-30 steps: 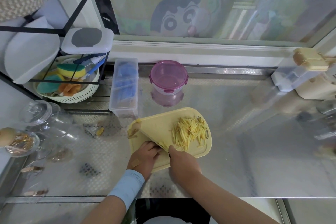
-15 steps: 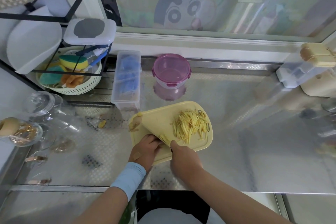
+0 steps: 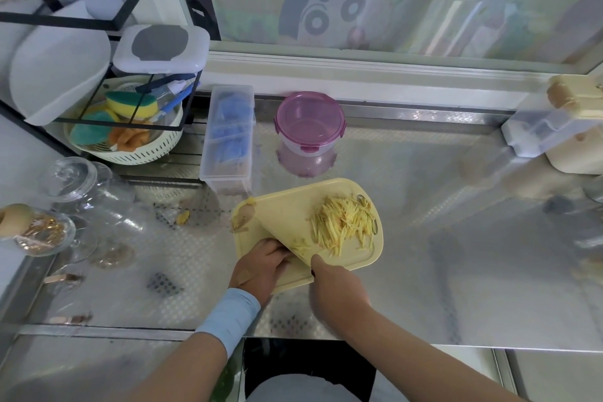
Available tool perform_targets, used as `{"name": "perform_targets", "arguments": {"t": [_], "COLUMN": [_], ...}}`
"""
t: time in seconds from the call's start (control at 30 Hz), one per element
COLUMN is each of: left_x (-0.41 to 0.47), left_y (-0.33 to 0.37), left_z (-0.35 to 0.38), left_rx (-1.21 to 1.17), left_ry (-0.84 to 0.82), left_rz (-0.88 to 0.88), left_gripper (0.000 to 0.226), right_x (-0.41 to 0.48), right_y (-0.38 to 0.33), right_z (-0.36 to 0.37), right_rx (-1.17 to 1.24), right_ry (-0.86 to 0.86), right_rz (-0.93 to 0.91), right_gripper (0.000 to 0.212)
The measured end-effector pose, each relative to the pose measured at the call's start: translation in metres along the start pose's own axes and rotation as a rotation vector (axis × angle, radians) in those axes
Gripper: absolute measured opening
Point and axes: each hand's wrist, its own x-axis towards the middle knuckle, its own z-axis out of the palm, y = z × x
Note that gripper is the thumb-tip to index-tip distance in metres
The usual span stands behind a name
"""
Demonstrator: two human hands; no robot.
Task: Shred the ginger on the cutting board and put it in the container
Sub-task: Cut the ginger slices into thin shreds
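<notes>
1. The right hand (image 3: pixel 336 290), at 6 o'clock of the board (image 3: pixel 362 254), is fisted round the handle of the knife (image 3: pixel 280 238). The pale blade slants toward 10 o'clock.
2. The left hand (image 3: pixel 261 266), at 7 o'clock, curls its fingers down against the blade. I cannot tell whether they pin any ginger, as that spot is hidden.
3. The shreds (image 3: pixel 342 225) lie in one loose pile at the board's 2 o'clock, with a few strays beside the blade.
4. They look thin, light and damp, so they will likely cling and scatter. They are better scooped on the flat blade, or pinched in bundles from the pile's middle.
5. One brownish scrap (image 3: pixel 243 217) sits at the board's 9 o'clock edge, and one yellow crumb (image 3: pixel 182 217) lies on the counter beyond it.
6. One container (image 3: pixel 310 121) stands at 12 o'clock, well apart from the board. Its purple lid seems clipped on and would need removing.
7. Count: two hands, one knife, one board, one pile, one container.
</notes>
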Motion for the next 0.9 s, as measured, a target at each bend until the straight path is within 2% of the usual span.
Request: {"name": "perform_targets", "arguments": {"t": [0.17,0.47,0.9], "left_x": [-0.002,-0.003,-0.003], "left_y": [0.000,-0.003,-0.003], "left_z": [0.001,0.001,0.002], "left_rx": [-0.009,-0.024,-0.007], "left_ry": [0.011,-0.012,0.001], "left_rz": [0.007,-0.003,-0.001], "left_gripper": [0.029,0.028,0.029], "right_x": [0.012,-0.002,0.008], "right_y": [-0.011,0.008,-0.008], "right_z": [-0.005,0.005,-0.005], "right_rx": [-0.026,-0.010,-0.020], "right_ry": [-0.018,0.033,-0.006], "right_rz": [-0.026,-0.021,-0.037], "right_gripper": [0.028,0.022,0.024]}}
